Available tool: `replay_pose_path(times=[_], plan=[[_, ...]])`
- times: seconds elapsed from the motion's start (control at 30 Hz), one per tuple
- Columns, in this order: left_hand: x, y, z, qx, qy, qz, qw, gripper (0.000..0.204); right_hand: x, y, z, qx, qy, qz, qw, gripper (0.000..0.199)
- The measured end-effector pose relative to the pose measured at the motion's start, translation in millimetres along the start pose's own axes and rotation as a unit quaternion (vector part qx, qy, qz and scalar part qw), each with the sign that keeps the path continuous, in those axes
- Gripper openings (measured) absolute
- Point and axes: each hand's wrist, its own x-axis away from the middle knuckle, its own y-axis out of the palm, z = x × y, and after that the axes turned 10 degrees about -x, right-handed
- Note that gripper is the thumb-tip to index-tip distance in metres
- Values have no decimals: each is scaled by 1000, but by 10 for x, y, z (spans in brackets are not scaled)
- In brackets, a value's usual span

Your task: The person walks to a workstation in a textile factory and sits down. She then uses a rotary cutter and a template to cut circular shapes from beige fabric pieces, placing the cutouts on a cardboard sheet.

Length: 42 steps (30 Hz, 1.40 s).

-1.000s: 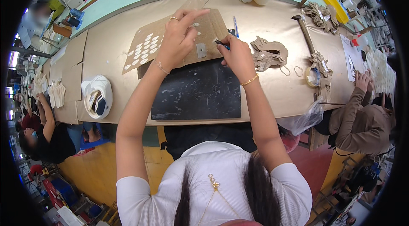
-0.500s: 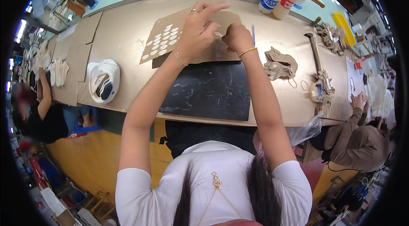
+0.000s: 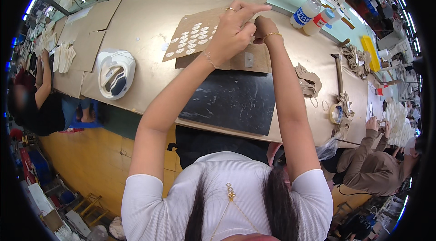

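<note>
- One oval-dotted cardboard sheet (image 3: 193, 19): on desk (image 3: 152, 20), 12 o'clock; left edge well apart from white rounded item (image 3: 116, 74), 8 o'clock.
- Left hand (image 3: 237, 32): above sheet, index outstretched; grip cannot be told.
- Right hand (image 3: 266, 28): 3 o'clock of left; grip hidden, cannot tell.

Two hands (image 3: 236, 33) (image 3: 267, 28) near twelve o'clock, two labelled bottles (image 3: 305, 14) (image 3: 319, 21) at one, one yellow tray (image 3: 371, 54) at two, one tape roll (image 3: 335, 114).

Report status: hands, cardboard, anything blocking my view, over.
Left hand over white-spotted cardboard, one finger extended. Right hand curled, grip unclear. Left hand hides part of the cardboard.
</note>
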Motion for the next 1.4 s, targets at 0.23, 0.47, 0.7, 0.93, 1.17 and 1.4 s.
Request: replay_pose_path(times=[0.23, 0.47, 0.7, 0.93, 1.17, 1.4], plan=[[4, 10, -8, 17, 2, 15, 1000, 54, -277, 197, 126, 17, -22, -14, 1000, 15], [30, 10, -85, -16, 9, 20, 1000, 53, -212, 196, 104, -3, -14, -48, 999, 13], [69, 68, -27, -29, -15, 2, 999, 53, 240, -27, 278, -131, 0, -15, 991, 22], [265, 247, -247, -152, 48, -48, 986, 56, 809, -98, 740, -252, -4, 127, 959, 29], [939, 800, -588, -376, 160, -158, 899, 65, 1512, -211, 1336, -306, 43, 247, 919, 32], [1102, 1001, -637, -438, 136, -189, 868, 58, 1984, 61, 1719, -347, 22, 262, 900, 30]])
